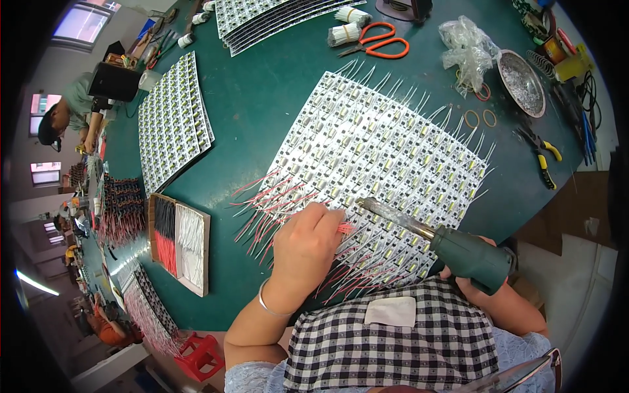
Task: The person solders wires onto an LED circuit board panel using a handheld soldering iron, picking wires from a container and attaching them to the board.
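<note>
Far left: a seated person in a dark cap bent over the far end of the long green table. Beside them, a fanned stack of white circuit-board panels. Nearer, a shallow cardboard tray with red wires in one half, white wires in the other.

Left hand, silver bangle at the wrist, fingers pinched on a short red wire, holding it down on the large white panel of small circuit boards that lies mid-table. Red leads fringe the panel's near-left edge, white leads its far and right edges.

Right hand mostly hidden, closed round the green handle of a soldering iron; its metal barrel runs up-left, tip on the panel just beside the left fingertips.

Right of the panel: orange-handled scissors, a crumpled clear plastic bag, a round metal dish, yellow-handled pliers.
</note>
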Demonstrator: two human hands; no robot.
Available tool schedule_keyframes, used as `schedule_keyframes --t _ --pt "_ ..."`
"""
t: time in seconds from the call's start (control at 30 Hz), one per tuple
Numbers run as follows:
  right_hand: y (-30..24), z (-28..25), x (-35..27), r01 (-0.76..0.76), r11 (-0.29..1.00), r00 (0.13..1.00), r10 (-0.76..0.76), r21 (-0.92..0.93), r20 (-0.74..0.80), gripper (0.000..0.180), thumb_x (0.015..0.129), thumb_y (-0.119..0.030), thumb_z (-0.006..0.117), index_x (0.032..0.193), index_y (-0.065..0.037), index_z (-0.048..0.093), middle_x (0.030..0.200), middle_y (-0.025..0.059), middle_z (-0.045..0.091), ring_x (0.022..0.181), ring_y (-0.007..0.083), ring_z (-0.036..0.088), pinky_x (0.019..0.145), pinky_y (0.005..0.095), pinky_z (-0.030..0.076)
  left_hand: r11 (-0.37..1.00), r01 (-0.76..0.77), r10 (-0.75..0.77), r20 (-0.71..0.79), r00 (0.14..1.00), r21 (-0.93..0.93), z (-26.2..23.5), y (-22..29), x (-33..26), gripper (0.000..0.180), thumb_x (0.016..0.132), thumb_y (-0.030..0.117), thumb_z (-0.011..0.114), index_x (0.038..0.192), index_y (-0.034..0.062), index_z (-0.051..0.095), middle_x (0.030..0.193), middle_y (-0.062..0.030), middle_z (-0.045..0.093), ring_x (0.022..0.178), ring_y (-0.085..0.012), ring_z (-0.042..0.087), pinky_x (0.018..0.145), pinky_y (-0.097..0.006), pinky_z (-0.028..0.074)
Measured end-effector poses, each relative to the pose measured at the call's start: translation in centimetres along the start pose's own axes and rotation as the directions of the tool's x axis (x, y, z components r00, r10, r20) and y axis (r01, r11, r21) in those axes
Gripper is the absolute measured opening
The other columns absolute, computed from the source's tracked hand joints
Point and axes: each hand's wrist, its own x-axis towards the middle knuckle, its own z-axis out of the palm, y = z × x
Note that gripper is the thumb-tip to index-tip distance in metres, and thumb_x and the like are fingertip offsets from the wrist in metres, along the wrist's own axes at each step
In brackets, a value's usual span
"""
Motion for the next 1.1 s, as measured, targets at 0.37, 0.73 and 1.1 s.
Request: schedule_keyframes --t 0.37,0.73,1.1 --pt "-0.2 -0.8 0.7 0.056 0.998 0.998 -0.056 0.023 -0.021 0.026 0.087 -0.017 0.052 0.105 0.001 0.057 0.07 0.0041 0.063 0.064 0.017 0.062 0.065 0.0303 0.049 0.981 -0.19 0.179 -0.194 0.964 -0.041 -2.1 1.6 -0.8 0.027 0.062 0.002 0.065 0.088 0.0036 0.065 0.075 -0.0061 0.055 0.057 -0.0197 0.054 0.047 -0.029 0.044" --pt "0.6 -0.9 -1.1 -0.048 0.998 0.992 0.042 0.041 0.123 0.039 0.071 -0.012 0.068 0.105 0.003 0.057 0.096 0.0128 0.065 0.084 0.0234 0.065 0.073 0.0307 0.051 0.985 -0.105 0.098 -0.058 0.994 -0.134 1.9 0.3 -0.8 0.024 0.063 0.0 0.067 0.087 0.0045 0.063 0.074 -0.0062 0.055 0.062 -0.0215 0.056 0.052 -0.031 0.046" --pt "0.9 -0.4 -0.4 0.154 0.972 0.98 -0.128 -0.178 0.15 0.053 0.074 -0.017 0.069 0.116 0.006 0.046 0.096 0.0124 0.065 0.083 0.0221 0.066 0.073 0.0306 0.052 0.986 -0.089 0.085 -0.038 0.996 -0.142 1.6 0.6 -0.6 0.025 0.062 -0.001 0.065 0.087 0.0046 0.063 0.075 -0.0063 0.053 0.061 -0.0218 0.057 0.053 -0.031 0.048"
